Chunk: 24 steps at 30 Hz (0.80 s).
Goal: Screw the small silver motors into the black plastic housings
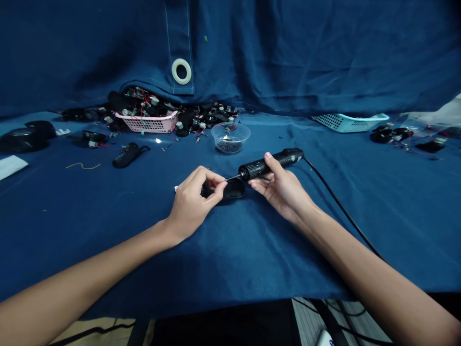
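My right hand (279, 185) grips a black corded electric screwdriver (270, 163), tilted so its bit points left and slightly down. At the tip of that bit, the thumb and fingertips of my left hand (198, 194) are pinched together. Whatever they pinch there is too small to make out, perhaps only the tip itself. Below the bit a black plastic part (234, 189) with a rounded end lies on the blue cloth, its left side hidden behind my left hand. Behind it stands a clear plastic bowl (230, 137) holding many small dark pieces, likely screws.
A pink basket (149, 124) overflows with black parts and red wires. Farther right is a turquoise basket (351, 123), with wired parts (392, 134) beside it. A black device (127, 155) lies left of centre. The screwdriver's cable (338, 204) trails toward the front right edge.
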Motion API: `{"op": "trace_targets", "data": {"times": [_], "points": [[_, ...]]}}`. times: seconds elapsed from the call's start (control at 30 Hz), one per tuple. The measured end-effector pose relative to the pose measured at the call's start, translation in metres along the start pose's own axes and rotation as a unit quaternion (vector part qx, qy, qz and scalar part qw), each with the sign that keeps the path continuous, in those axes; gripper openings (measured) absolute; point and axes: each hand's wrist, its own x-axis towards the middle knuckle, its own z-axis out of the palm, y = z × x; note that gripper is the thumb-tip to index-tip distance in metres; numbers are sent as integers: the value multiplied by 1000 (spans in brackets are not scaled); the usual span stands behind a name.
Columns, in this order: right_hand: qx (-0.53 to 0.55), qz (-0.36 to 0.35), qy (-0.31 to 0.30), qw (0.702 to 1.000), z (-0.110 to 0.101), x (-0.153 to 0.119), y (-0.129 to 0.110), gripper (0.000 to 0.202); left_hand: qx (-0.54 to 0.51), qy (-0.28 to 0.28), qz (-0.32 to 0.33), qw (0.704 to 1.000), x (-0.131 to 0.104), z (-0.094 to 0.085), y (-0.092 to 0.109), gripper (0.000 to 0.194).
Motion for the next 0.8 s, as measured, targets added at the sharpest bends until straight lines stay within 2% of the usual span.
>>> {"op": "trace_targets", "data": {"times": [0.13, 0.8], "points": [[7, 4, 10, 1000, 0, 1, 1, 35, 10, 17, 0, 1000, -1, 1, 0, 8], [5, 12, -3, 1000, 1, 1, 4, 35, 2, 25, 15, 1000, -3, 4, -4, 11]]}}
